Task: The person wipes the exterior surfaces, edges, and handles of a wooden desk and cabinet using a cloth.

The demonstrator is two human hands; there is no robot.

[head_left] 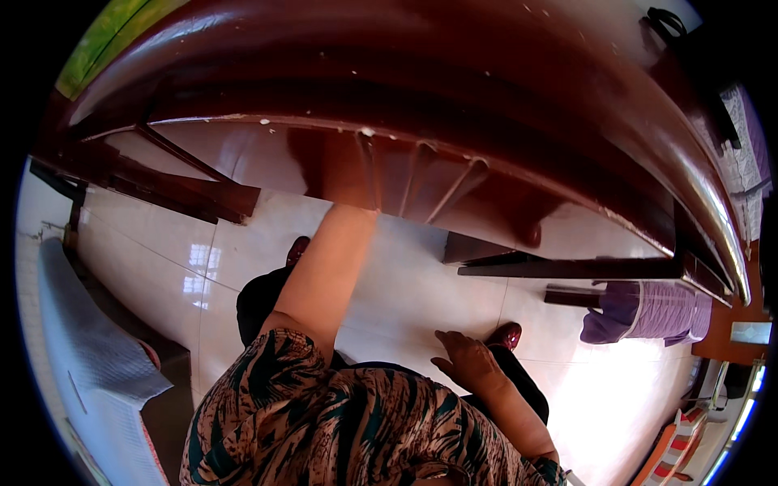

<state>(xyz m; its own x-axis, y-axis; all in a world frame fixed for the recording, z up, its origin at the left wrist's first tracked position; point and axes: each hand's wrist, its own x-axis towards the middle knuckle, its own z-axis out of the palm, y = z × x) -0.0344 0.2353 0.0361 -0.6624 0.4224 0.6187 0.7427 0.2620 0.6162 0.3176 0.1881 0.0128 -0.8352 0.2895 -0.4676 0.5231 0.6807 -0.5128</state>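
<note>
A glossy dark red-brown wooden table (389,49) spans the upper view, with small pale chips along its near edge. My left forearm (328,275) reaches forward to the polished front panel (454,194) below that edge, where my left hand is hidden behind the wood. What that hand touches or holds cannot be seen. My right hand (470,360) hangs over my right leg, palm down, fingers loosely apart and holding nothing.
Pale glossy floor tiles (389,300) lie below, with my dark red shoes (506,334) on them. A seat with a light blue cover (89,340) stands at left. At right, purple cloth (648,312) drapes a piece of furniture. Dark wooden table legs (502,257) flank me.
</note>
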